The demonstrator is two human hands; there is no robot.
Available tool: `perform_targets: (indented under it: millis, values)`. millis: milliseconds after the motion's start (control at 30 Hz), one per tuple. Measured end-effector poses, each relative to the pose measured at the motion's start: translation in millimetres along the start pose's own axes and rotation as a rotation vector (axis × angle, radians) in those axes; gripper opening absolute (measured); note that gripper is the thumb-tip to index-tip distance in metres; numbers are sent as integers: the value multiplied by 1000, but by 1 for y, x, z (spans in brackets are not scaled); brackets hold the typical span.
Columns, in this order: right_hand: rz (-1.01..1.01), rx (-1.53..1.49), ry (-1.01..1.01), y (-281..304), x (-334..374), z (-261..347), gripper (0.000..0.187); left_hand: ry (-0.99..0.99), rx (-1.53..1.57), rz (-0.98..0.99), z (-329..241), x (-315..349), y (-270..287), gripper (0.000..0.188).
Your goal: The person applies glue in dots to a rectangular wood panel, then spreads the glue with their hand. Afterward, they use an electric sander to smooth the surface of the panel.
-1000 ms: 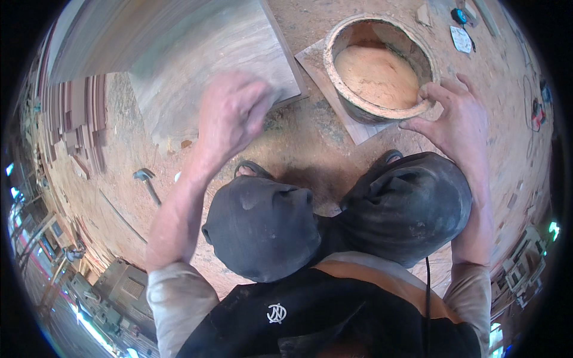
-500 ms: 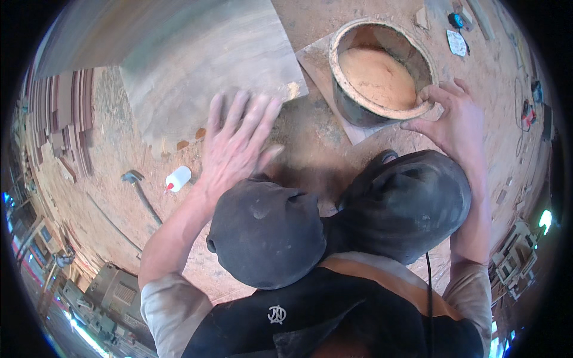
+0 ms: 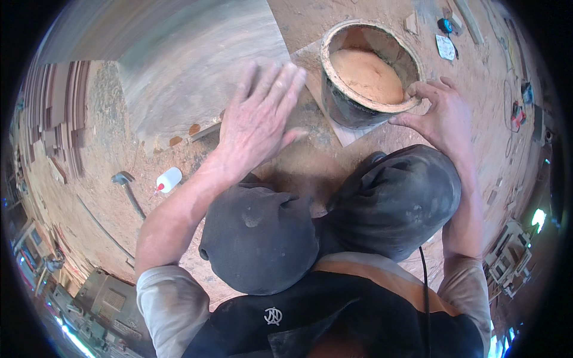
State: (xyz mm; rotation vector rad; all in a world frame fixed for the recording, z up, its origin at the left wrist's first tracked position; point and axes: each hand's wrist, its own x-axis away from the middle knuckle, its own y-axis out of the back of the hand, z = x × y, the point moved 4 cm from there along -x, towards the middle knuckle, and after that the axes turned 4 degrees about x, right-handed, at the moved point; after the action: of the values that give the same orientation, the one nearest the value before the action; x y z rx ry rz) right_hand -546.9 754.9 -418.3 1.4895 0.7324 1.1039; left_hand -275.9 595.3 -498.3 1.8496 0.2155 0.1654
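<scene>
My left hand [image 3: 258, 116] lies palm down with fingers stretched out, over the near right edge of a large greyish wooden panel [image 3: 191, 74]. I cannot tell whether the fingers press on its surface. Two small brown spots mark the panel's near edge. With thumb and fingers, my right hand [image 3: 441, 113] pinches the near right rim of a dark bucket [image 3: 346, 110]. Fine orange-tan sawdust [image 3: 365, 74] partly fills the bucket, which tilts a little toward me. Beneath it, a flat pale board [image 3: 347, 136] shows one corner.
To the left lie a white bottle with a red tip [image 3: 169, 179], a hammer [image 3: 125, 182] and stacked wood strips [image 3: 59, 113]. A blue tape measure [image 3: 445, 25] and a white paper [image 3: 445, 46] lie at the far right. My knees [image 3: 259, 238] are close below the hands.
My left hand has slid forward and right along the panel's edge. The pale clump of dust at the panel's corner no longer shows. My right hand keeps its hold on the bucket rim.
</scene>
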Motion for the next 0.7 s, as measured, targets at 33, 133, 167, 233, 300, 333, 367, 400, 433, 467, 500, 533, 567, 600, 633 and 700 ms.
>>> perform_targets:
  millis: [33,133,167,233,300,333,367,400,433,467,500,533,567,600,633,700]
  values:
    - [-20,-13,21,1,-1,1,56,-88,5,34,-1,4,0,99]
    - [4,-17,24,2,-1,1,56,-375,-188,197,4,59,1,72]
    - [23,-21,-2,1,0,0,55,-185,35,123,13,92,7,67]
    - [23,3,-2,2,0,0,55,199,353,233,27,184,-7,54]
    - [32,23,-5,1,1,0,55,525,555,56,21,263,-65,54]
    - [38,32,4,0,0,0,55,926,707,27,27,305,-98,57]
    - [27,29,14,1,-2,1,55,1328,848,-19,28,338,-134,60]
    - [19,30,32,0,-3,2,55,1736,980,-68,27,370,-159,64]
    - [7,16,46,1,-4,4,55,1739,939,-339,34,382,-168,69]
    - [12,7,27,1,-4,4,54,1724,887,-605,44,386,-174,75]
    - [0,2,51,2,-4,6,55,1649,793,-916,54,389,-169,81]
    - [-3,1,44,2,-4,6,55,1603,817,-970,66,382,-169,82]
    - [-7,0,34,3,-4,6,55,1457,807,-1062,80,374,-158,83]
    - [-2,6,34,4,-4,7,55,1467,835,-1029,92,368,-156,84]
    - [-6,12,35,5,-4,7,55,1422,859,-988,104,361,-152,84]
    - [-15,10,32,6,-3,7,56,1353,885,-935,122,351,-143,81]
